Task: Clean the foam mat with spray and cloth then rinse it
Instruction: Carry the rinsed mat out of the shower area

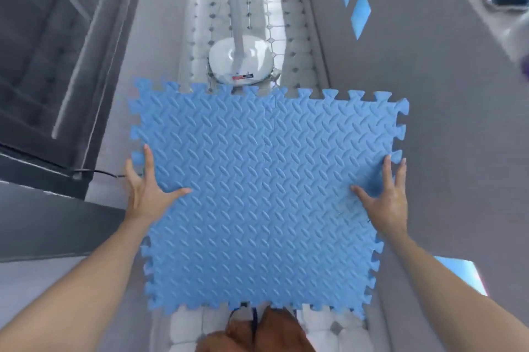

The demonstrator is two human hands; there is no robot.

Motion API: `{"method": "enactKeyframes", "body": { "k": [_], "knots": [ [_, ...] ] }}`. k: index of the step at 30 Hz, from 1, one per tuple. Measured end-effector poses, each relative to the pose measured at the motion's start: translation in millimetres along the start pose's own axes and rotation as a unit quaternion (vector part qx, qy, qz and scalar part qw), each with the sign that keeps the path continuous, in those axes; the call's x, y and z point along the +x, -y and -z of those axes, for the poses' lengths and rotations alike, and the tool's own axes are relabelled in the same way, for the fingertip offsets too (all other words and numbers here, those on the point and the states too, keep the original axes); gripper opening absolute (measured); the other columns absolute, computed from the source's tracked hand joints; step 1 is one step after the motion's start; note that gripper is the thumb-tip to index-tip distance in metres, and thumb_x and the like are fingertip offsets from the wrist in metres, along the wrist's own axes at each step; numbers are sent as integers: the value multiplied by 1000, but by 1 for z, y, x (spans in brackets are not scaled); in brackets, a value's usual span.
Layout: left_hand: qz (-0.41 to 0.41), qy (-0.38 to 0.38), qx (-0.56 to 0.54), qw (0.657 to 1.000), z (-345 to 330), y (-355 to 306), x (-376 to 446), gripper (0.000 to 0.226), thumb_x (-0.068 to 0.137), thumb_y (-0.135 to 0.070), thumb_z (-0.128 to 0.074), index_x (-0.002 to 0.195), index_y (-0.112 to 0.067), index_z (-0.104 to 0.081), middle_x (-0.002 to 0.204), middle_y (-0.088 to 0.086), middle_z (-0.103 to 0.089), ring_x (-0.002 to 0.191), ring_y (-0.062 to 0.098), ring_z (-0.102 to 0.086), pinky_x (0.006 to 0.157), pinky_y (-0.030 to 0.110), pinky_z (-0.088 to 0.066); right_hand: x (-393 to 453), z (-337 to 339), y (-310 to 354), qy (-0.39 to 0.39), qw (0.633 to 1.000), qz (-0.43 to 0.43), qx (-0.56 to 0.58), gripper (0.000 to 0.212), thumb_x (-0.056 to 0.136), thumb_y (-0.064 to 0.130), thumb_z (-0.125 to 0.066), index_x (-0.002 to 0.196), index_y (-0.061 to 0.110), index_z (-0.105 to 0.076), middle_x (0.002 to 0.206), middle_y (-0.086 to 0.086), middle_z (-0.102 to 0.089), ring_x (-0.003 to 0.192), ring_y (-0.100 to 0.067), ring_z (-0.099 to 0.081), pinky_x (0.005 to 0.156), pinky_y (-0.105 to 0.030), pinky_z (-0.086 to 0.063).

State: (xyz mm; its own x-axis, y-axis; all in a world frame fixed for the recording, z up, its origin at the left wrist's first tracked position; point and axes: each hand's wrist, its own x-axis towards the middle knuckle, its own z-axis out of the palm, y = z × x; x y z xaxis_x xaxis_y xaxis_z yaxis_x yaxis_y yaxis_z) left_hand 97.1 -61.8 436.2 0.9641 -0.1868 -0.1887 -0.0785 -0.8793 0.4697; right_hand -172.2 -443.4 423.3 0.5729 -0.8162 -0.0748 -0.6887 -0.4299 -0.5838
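Note:
A blue foam mat [266, 194] with puzzle-tooth edges and a raised diamond pattern is held flat in front of me above the floor. My left hand [144, 188] holds its left edge, with the thumb and one finger on top and the other fingers past the edge. My right hand [386, 198] holds the right edge the same way, thumb spread across the top. No spray bottle or cloth is in view.
A white fan base [240, 62] with its pole stands on the tiled floor just beyond the mat. A dark cabinet [43, 65] and a black cable [97, 172] lie to the left. A grey wall [429, 65] runs along the right. My legs [257, 331] show below the mat.

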Motion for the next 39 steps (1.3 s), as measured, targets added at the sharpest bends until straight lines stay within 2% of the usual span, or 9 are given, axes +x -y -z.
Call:
{"method": "enactKeyframes", "body": {
  "k": [5, 9, 13, 20, 24, 29, 31, 36, 39],
  "knots": [
    [14, 8, -18, 1000, -128, 69, 21, 131, 57, -51, -85, 146, -48, 11, 154, 21, 8, 145, 34, -1, 113, 50, -22, 19, -119, -87, 28, 999, -16, -30, 102, 79, 49, -73, 153, 40, -4, 161, 16, 13, 131, -33, -45, 88, -50, -54],
    [15, 34, -5, 999, -216, 121, 42, 130, 57, -51, -85, 147, -48, 10, 153, 23, 7, 145, 35, 0, 117, 50, -17, 27, -200, -149, 61, 997, -22, -40, 99, 81, 50, -71, 153, 39, -4, 159, 21, 16, 143, -27, -32, 102, -49, -46],
    [19, 43, 28, 998, -284, 162, 65, 128, 59, -52, -84, 149, -44, 7, 155, 21, 7, 145, 37, -5, 116, 50, -19, 36, -278, -195, 78, 996, -29, -40, 95, 84, 41, -71, 155, 28, -10, 163, 8, 13, 148, -21, -18, 108, -39, -37],
    [16, 26, 43, 999, -372, 218, 127, 126, 60, -54, -82, 152, -36, 2, 154, 21, 2, 144, 37, -8, 117, 44, -16, 72, -374, -243, 83, 990, 51, -100, 86, 77, 53, -72, 149, 26, -34, 163, -12, 2, 140, -35, -31, 110, -46, -35],
    [-28, 9, 26, 999, -412, 227, 154, 120, 66, -47, -82, 153, -27, -2, 152, 24, -5, 143, 36, -11, 116, 44, -20, 90, -409, -245, 92, 983, 101, -121, 85, 76, 47, -76, 147, 19, -39, 161, -20, -2, 123, -33, -46, 104, -40, -38],
    [-37, 4, 60, 998, -434, 223, 169, 113, 75, -22, -81, 154, -16, 0, 150, 26, -12, 128, 42, -36, 102, 49, -36, 88, -439, -243, 152, 965, 177, -122, 91, 75, 42, -79, 151, 21, -32, 161, -20, -1, 132, -38, -40, 109, -49, -37],
    [-58, 19, 88, 994, -438, 216, 164, 110, 75, -18, -80, 154, -16, -4, 151, 26, -11, 130, 45, -32, 105, 50, -33, 83, -443, -242, 166, 961, 173, -136, 94, 75, 43, -78, 151, 22, -29, 162, -19, 0, 133, -38, -38, 108, -55, -36],
    [-95, 83, 166, 978, -427, 203, 134, 105, 77, -29, -78, 154, -18, -7, 155, 27, -8, 133, 49, -25, 104, 55, -33, 58, -426, -234, 198, 955, 139, -172, 96, 76, 46, -77, 153, 21, -26, 162, -20, -1, 136, -44, -33, 112, -55, -29],
    [-147, 123, 214, 958, -402, 188, 109, 97, 79, -38, -74, 153, -12, -17, 155, 29, -12, 138, 47, -22, 110, 54, -26, 42, -397, -217, 228, 937, 111, -242, 95, 83, 61, -61, 155, 23, -13, 163, -15, 2, 145, -38, -20, 116, -59, -18]
  ]
}}
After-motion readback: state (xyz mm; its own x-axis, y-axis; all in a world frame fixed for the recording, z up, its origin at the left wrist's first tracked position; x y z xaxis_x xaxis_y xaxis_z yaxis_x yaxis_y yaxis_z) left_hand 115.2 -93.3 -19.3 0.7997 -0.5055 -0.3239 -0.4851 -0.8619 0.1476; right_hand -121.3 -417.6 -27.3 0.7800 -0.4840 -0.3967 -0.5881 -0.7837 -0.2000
